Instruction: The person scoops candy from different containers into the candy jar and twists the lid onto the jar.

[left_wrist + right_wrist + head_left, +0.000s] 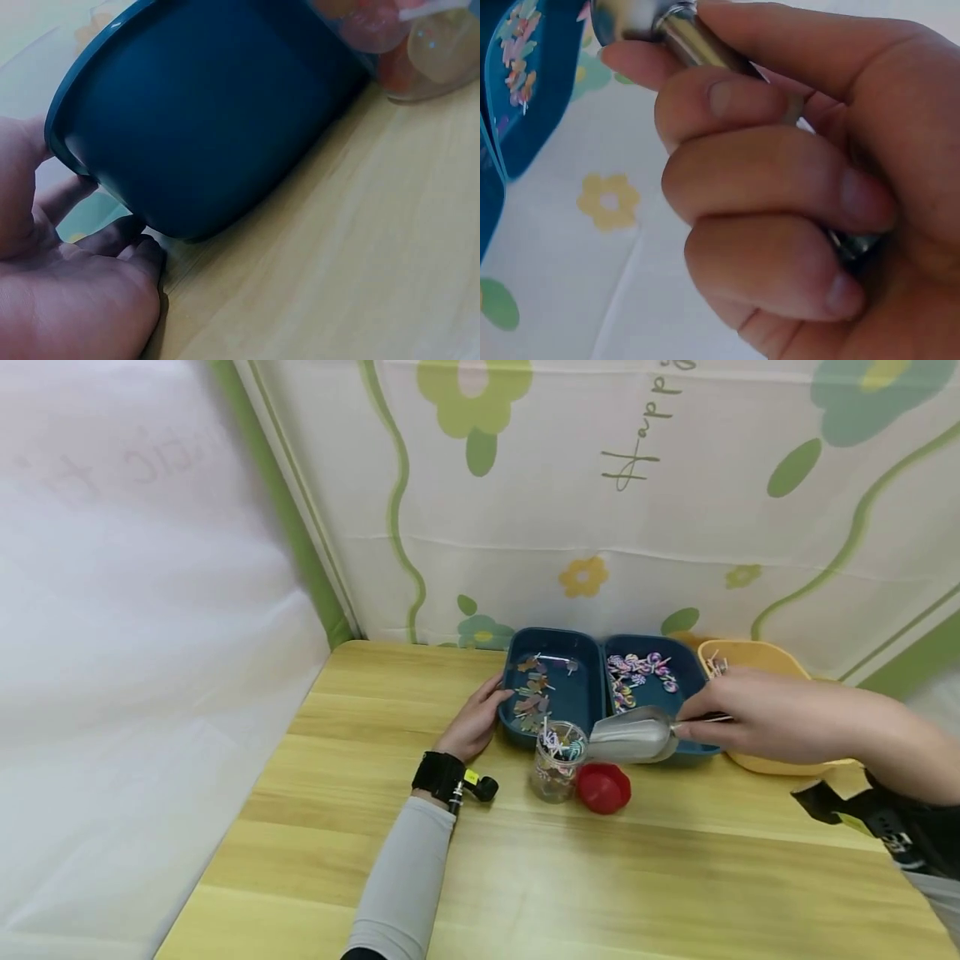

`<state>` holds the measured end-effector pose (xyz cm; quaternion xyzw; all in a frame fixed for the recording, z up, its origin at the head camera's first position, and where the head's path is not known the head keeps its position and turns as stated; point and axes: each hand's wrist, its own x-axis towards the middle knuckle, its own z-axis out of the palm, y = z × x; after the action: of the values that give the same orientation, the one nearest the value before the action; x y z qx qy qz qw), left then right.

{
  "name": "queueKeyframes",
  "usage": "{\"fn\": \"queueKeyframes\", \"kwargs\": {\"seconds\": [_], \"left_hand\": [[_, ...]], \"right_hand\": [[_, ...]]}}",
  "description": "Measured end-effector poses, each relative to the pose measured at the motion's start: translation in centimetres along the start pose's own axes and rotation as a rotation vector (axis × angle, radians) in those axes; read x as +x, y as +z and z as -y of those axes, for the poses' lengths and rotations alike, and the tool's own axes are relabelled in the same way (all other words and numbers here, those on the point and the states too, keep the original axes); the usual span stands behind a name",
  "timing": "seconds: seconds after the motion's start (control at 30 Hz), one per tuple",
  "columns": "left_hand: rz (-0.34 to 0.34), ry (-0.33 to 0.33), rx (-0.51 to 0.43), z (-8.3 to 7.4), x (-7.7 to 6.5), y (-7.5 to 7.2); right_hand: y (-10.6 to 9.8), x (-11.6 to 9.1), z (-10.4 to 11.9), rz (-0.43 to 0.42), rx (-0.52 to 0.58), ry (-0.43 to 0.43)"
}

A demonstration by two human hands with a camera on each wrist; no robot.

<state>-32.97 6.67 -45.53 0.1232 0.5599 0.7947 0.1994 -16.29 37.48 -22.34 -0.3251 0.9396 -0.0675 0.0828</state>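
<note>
My right hand [787,714] grips the handle of a metal scoop [633,735]; in the right wrist view the fingers curl round that handle [697,41]. The scoop's lip is at the mouth of a clear jar [553,781], which holds small lollipop-shaped pieces [562,746]. My left hand [474,720] holds the left side of a dark blue bin [577,702], thumb at the rim and fingers against the outer wall [202,127]. Small pieces [534,693] lie along that bin's left side. Beside the jar sits a red lid [603,788].
A second blue bin [686,652] with swirled lollipop pieces [641,668] stands to the right, partly behind the scoop. Farther right, a yellow bin [757,652] is partly covered by my right hand. A patterned white curtain [517,543] hangs behind the wooden table [360,735].
</note>
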Motion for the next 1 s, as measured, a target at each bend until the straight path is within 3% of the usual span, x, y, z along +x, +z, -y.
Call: {"fn": "queueKeyframes", "kwargs": {"seconds": [0.23, 0.3, 0.4, 0.47, 0.6, 0.77, 0.9, 1.0], "left_hand": [[-0.058, -0.018, 0.007, 0.2, -0.6, 0.1], [-0.087, -0.028, 0.019, 0.1, -1.0, 0.1], [-0.105, -0.033, 0.026, 0.0, -1.2, 0.1], [-0.106, -0.037, 0.02, -0.1, -1.2, 0.2], [-0.101, -0.036, 0.019, -0.2, -0.8, 0.6], [-0.1, -0.022, 0.033, -0.3, -0.3, 1.0], [-0.116, 0.0, 0.09, -0.3, -0.2, 1.1], [-0.157, 0.015, 0.255, -0.4, -0.6, 1.3]], "right_hand": [[1.4, -5.9, -3.8, -0.178, -0.002, 0.27], [2.4, -7.7, -5.1, -0.234, -0.011, 0.338], [4.8, -10.0, -6.9, -0.282, -0.001, 0.375], [6.9, -11.2, -7.8, -0.294, 0.041, 0.366], [12.0, -12.5, -9.0, -0.295, 0.201, 0.234], [16.8, -11.6, -9.9, -0.219, 0.427, 0.143], [18.5, -10.6, -10.6, -0.208, 0.428, 0.136], [19.4, -10.5, -11.2, -0.202, 0.375, 0.153]]}}
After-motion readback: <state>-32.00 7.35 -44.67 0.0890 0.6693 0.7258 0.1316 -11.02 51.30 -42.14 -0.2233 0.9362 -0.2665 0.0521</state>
